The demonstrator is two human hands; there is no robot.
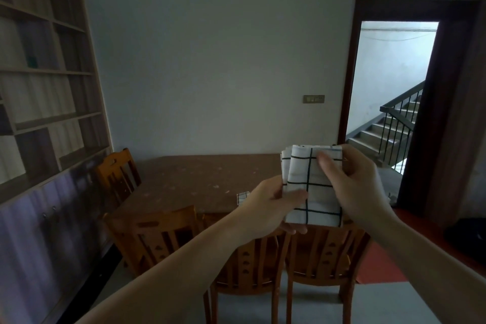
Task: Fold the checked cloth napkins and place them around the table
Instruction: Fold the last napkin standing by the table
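I hold a stack of folded white napkins with dark check lines [313, 187] in the air above the near right part of the brown table [189, 181]. My left hand [271, 208] supports the stack from below, thumb on top at its left edge. My right hand [352, 184] grips the stack's right side, thumb across the top napkin. One more folded checked napkin [242, 198] lies on the table near its front edge, partly hidden behind my left hand.
Wooden chairs stand at the table: one at the far left [118, 173], one at the near left [155, 237], two in front [252, 263] [326, 252]. A bookshelf [44, 81] fills the left wall. An open doorway [391, 92] to stairs is on the right.
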